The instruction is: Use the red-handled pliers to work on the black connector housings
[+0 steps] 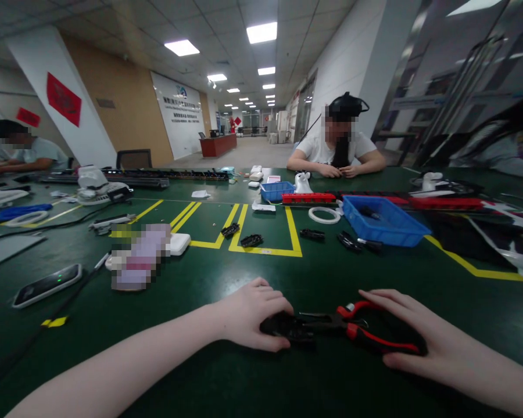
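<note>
My left hand (250, 316) rests on the green table (261, 267), its fingers curled round a small black part (283, 328) at the jaws of a pair of pliers. The pliers (357, 334) have red and black handles and lie flat, jaws pointing left. My right hand (412, 331) wraps round those handles from the right. Both hands sit near the table's front edge.
A blue bin (386, 220) stands right of centre, a smaller blue bin (276, 190) behind it. Black parts (251, 239) lie inside yellow floor-tape lines. A phone (47, 284) lies at left. A person sits opposite (337, 148), another at far left (21, 151).
</note>
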`<action>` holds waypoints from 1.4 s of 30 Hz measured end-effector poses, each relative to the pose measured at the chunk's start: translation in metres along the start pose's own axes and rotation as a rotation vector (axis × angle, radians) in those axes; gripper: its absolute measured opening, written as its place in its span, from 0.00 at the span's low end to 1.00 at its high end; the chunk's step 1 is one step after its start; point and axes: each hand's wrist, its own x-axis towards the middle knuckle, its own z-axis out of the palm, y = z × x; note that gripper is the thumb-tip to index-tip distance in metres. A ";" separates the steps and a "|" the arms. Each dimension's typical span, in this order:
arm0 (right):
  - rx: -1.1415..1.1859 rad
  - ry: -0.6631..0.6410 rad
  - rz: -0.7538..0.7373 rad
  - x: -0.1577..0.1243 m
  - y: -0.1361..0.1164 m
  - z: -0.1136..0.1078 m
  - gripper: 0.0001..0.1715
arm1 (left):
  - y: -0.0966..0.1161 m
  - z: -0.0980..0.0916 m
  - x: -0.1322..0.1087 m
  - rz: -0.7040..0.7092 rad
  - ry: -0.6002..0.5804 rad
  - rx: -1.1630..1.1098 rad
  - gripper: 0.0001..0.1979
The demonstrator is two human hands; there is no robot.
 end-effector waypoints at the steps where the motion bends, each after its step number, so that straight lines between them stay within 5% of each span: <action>1: 0.006 0.017 -0.006 0.001 -0.003 0.000 0.45 | 0.000 0.000 0.000 0.002 0.001 0.005 0.20; 6: -0.015 0.098 0.006 0.002 -0.023 0.001 0.45 | 0.000 0.002 0.001 -0.054 0.002 0.008 0.21; 12: -0.076 0.109 -0.025 0.004 -0.035 -0.002 0.33 | 0.005 0.000 0.001 -0.137 0.046 0.056 0.15; 23: -0.204 0.171 -0.068 0.001 -0.053 -0.007 0.35 | 0.009 0.002 0.000 -0.247 0.085 0.087 0.13; 28: -0.208 0.222 -0.121 0.003 -0.056 -0.002 0.28 | 0.008 0.003 0.000 -0.251 0.092 0.091 0.15; 36: -0.227 0.273 -0.070 0.005 -0.049 0.003 0.38 | 0.004 0.001 0.000 -0.227 0.092 0.110 0.14; 42: -0.215 0.298 -0.087 0.011 -0.035 0.010 0.31 | 0.003 -0.002 0.000 -0.168 0.100 0.121 0.15</action>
